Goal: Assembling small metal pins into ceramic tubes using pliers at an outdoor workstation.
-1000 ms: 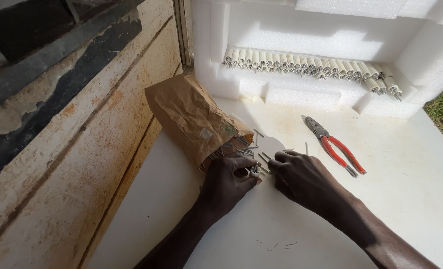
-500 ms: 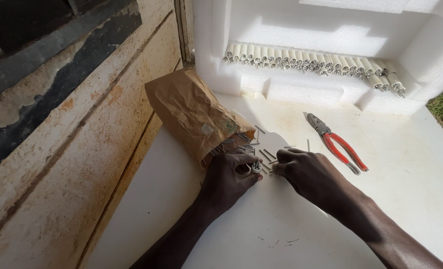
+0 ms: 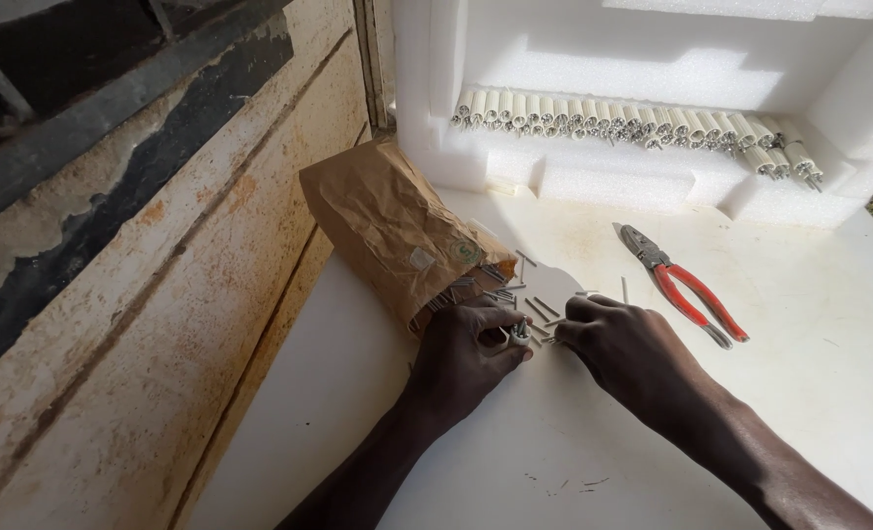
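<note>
Two bare hands meet at the middle of a smooth white table (image 3: 800, 393), sunlit, with a few dark specks near its front edge. Left of it runs a weathered cream wall (image 3: 162, 324), paint worn, rust-stained, a dark band higher up. At the far side stands a white foam block (image 3: 515, 167), grainy and stepped; on its ledge lies a long row of pale ribbed plugs (image 3: 633, 123), packed side by side.

Crumpled brown paper bag (image 3: 392, 221), lying on its side, mouth toward the hands; thin grey nails (image 3: 530, 294) spill from it onto the table. Red-handled pliers (image 3: 687, 294) lie to the right, well apart from the hands.

Left hand (image 3: 461, 358): fingers curled narrow, pinching a small white plug (image 3: 521, 332) just beside the bag's mouth. Right hand (image 3: 628, 348): knuckles up, fingertips drawn together at the scattered nails, close to the plug; whether it grips a nail cannot be told.
</note>
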